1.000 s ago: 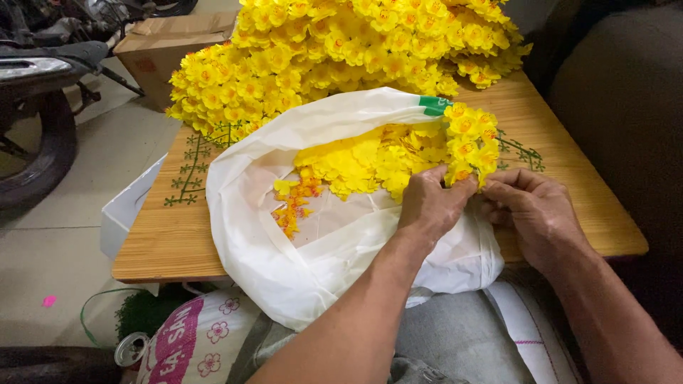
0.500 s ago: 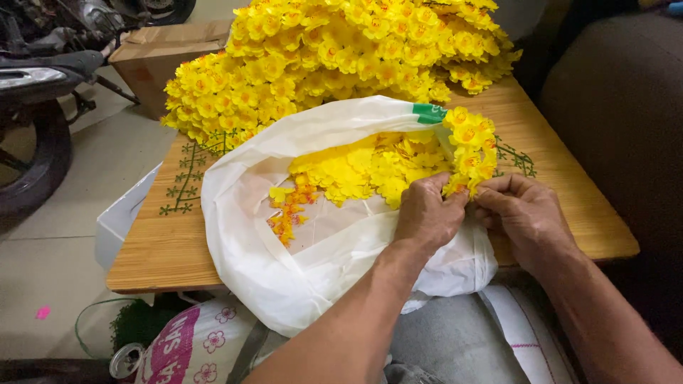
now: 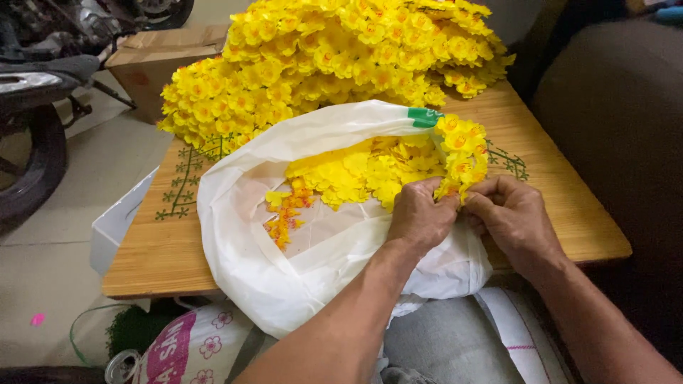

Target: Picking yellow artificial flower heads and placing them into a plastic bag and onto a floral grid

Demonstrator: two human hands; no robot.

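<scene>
Where both hands [image 3: 462, 213] pinch a frilly yellow flower sprig [image 3: 462, 153], seemingly plastic, crinkled white bag [image 3: 242, 235].

A short sprig of yellow artificial flowers [image 3: 461, 153] stands pinched over the open white bag's [image 3: 242, 235] rim.

The left hand [image 3: 421, 217] hides the flower stem's [image 3: 462, 153] lower end; the top edge crops the flower pile [image 3: 334, 57].

Wooden table [image 3: 562, 213] under flower heap [image 3: 334, 64], bag [image 3: 284, 263]
</scene>
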